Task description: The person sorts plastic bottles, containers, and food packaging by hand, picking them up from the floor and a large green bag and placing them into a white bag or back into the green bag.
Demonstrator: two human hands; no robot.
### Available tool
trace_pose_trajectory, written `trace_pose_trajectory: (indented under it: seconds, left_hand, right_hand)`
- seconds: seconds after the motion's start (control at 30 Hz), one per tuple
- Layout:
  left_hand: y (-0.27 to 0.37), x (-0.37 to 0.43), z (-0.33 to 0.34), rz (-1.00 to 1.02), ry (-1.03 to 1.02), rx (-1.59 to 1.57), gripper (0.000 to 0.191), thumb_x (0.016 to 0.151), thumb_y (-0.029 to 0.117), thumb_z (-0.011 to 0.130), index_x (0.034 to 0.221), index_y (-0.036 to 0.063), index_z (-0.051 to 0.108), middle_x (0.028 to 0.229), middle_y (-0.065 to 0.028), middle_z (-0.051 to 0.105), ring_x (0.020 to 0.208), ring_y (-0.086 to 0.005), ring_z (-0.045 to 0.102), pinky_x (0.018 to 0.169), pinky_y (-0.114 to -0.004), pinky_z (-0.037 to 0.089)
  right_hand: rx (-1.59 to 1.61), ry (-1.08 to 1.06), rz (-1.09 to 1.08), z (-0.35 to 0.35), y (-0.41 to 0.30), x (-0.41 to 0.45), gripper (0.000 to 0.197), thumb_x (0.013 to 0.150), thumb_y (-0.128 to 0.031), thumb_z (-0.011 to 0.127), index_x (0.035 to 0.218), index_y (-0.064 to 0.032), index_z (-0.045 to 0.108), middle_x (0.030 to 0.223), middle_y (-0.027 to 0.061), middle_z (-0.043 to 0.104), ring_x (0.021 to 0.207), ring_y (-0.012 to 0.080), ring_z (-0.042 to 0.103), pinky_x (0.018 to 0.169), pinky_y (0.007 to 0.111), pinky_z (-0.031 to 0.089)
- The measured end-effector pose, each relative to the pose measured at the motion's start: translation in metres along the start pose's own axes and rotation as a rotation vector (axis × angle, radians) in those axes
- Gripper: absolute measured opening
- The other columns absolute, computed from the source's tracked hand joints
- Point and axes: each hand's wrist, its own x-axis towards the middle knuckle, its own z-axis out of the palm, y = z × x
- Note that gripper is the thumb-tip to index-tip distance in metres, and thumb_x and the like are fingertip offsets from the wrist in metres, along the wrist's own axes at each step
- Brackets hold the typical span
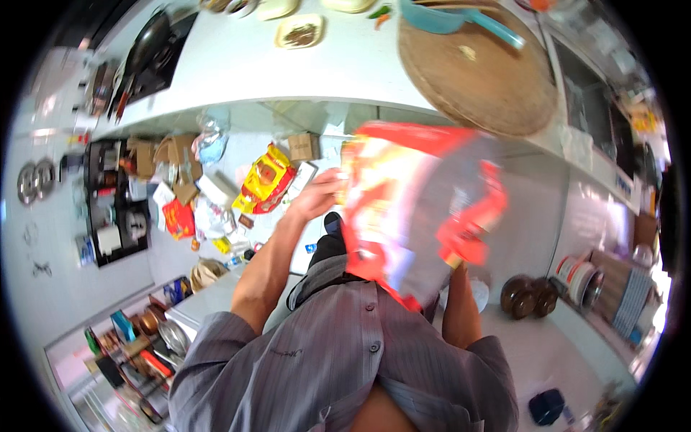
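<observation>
A large printed plastic bag [410, 210], red, grey and pale, is held up in front of my body and blurred by motion. My left hand [322, 190] grips its left edge, with the fingers partly behind the plastic. On the right, my forearm rises behind the bag's lower corner. The bag hides my right hand, so its grip does not show. Below and left of the bag, a yellow and red plastic packet [265, 181] lies on the floor near a small cardboard box [304, 147].
Ahead, a white counter [345, 70] bears a round wooden chopping board [480, 92] with a turquoise ladle [459, 21], and a dish of dark food [300, 32]. A wok [148, 40] sits on the hob at left. Cartons, packets and bags litter the floor. Brown lidded jars [521, 297] stand right.
</observation>
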Motion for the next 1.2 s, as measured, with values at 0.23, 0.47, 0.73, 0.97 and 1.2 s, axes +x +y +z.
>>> trace_pose_trajectory:
  seconds: [0.23,0.47,0.73,0.97,1.2]
  left_hand:
    - [-0.07,0.061,0.231,0.056,-0.345,1.025,0.056,0.098,0.049,0.057,0.134,0.0058,0.057,0.136,-0.0189,0.057,0.126,-0.0312,0.055,0.105,-0.04,0.043]
    - [-0.106,0.051,0.102,-0.059,-0.188,1.247,0.049,0.084,0.041,0.062,0.115,0.003,0.069,0.117,-0.0216,0.067,0.112,-0.0367,0.063,0.096,-0.045,0.049]
    - [-0.147,-0.145,-0.198,-0.239,0.748,1.231,0.036,0.083,0.035,0.058,0.079,0.0021,0.072,0.088,-0.024,0.069,0.086,-0.0424,0.066,0.079,-0.05,0.052]
    - [-0.197,-0.29,-0.241,-0.391,1.121,0.609,0.035,0.083,0.03,0.063,0.097,0.0,0.073,0.083,-0.0133,0.073,0.07,-0.0278,0.069,0.07,-0.038,0.056]
    - [-0.193,-0.286,-0.324,-0.393,1.163,0.498,0.045,0.083,0.034,0.067,0.116,0.0049,0.071,0.117,-0.018,0.07,0.113,-0.0314,0.065,0.1,-0.037,0.049]
  right_hand:
    - [0.387,-0.092,-0.092,0.057,0.034,-0.031,0.027,0.092,-0.02,0.065,0.106,0.0024,0.065,0.096,0.0058,0.067,0.086,0.0139,0.061,0.073,0.034,0.049]
    - [0.089,-0.189,-0.097,0.049,-0.002,-0.011,0.032,0.09,-0.023,0.065,0.106,0.0044,0.064,0.098,0.0133,0.069,0.091,0.0215,0.065,0.078,0.038,0.05]
    - [-0.196,-0.318,-0.069,0.077,-0.021,0.066,0.033,0.089,-0.023,0.064,0.106,0.0057,0.064,0.105,0.026,0.068,0.098,0.0404,0.064,0.089,0.043,0.046]
    - [-0.567,-0.427,-0.16,0.145,-0.075,0.092,0.026,0.095,-0.018,0.059,0.105,0.0058,0.059,0.097,0.0191,0.065,0.071,0.0266,0.061,0.065,0.04,0.05]
    - [-0.505,-0.502,-0.035,0.218,-0.101,0.084,0.052,0.102,-0.015,0.052,0.15,-0.001,0.037,0.115,0.0154,0.064,0.082,0.0247,0.062,0.07,0.038,0.051]
